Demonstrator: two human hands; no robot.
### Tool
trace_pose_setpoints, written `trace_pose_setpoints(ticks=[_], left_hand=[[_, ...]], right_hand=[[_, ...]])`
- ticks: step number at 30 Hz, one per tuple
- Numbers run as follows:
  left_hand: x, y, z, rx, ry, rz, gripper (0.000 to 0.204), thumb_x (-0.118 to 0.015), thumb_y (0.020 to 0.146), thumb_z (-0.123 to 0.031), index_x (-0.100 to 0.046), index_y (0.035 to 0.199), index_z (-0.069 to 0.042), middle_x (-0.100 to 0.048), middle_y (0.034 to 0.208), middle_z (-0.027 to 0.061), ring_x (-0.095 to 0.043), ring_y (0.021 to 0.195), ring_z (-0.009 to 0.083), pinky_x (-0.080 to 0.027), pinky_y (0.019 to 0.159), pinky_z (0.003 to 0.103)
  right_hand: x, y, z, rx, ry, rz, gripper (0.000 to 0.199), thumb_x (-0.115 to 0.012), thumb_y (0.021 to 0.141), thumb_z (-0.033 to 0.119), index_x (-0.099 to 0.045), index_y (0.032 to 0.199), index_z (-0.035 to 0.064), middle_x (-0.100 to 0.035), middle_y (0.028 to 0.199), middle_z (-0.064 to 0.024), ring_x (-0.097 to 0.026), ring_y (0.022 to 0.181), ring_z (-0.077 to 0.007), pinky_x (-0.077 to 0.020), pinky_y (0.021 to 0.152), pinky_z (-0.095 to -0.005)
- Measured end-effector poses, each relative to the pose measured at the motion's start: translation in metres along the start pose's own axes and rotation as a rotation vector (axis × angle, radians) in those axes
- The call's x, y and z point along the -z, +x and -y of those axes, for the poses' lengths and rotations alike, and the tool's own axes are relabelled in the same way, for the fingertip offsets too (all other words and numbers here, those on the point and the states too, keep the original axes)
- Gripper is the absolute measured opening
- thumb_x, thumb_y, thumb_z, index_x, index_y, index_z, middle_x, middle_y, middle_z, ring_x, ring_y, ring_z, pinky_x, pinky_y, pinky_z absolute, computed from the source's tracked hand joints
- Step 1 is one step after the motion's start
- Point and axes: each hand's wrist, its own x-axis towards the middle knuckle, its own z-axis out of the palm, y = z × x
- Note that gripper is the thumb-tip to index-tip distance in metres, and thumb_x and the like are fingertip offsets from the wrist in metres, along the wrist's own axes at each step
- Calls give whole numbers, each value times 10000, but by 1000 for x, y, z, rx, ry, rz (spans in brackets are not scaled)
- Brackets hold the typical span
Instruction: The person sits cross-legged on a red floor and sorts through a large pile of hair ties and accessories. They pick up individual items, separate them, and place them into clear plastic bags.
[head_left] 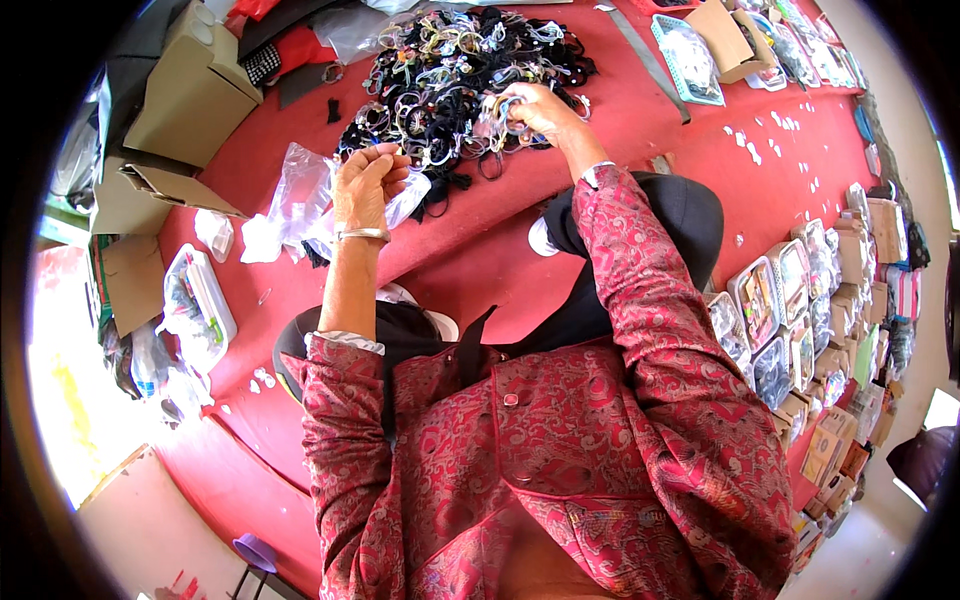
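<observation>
A big heap of hair ties [430, 75], black mixed with pale and coloured loops, lies on the red floor cover in front of me. My right hand [543, 112] is at the heap's right side, fingers closed on a few pale hair ties [493, 118]. At the near left edge of the heap, my left hand [368, 185] is raised with thumb and fingers pinched together. Whatever is between those fingertips is too small to make out. Beneath and beside the left hand spreads a clear plastic bag [300, 190].
Cardboard boxes [190, 95] stand at the left, with a white tray [207, 305] of packets nearer me. A turquoise basket [688, 60] and an opened carton [728, 40] sit far right. Rows of filled trays [755, 300] line the right side. White scraps [745, 145] dot the floor.
</observation>
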Motion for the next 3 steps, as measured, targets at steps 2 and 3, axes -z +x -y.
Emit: trace_pose_setpoints(ticks=[2, 3], left_hand=[[3, 2, 2, 0, -17, 21, 154, -507, 839, -75, -569, 962, -7, -630, 813, 81, -585, 661, 104, -479, 579, 193], [6, 4, 4, -1, -26, 33, 160, -509, 839, -75, -566, 971, -6, -630, 816, 84, -587, 664, 107, -479, 581, 194]], right_hand=[[-13, 8, -8, 173, -217, 199, 212, -558, 751, 79, -585, 959, 46, -589, 776, -36, -532, 628, -100, -462, 507, -267], [-20, 9, -10, 136, -284, 273, 255, -657, 731, 228, -633, 943, 88, -638, 780, -55, -581, 701, -133, -481, 590, -298]])
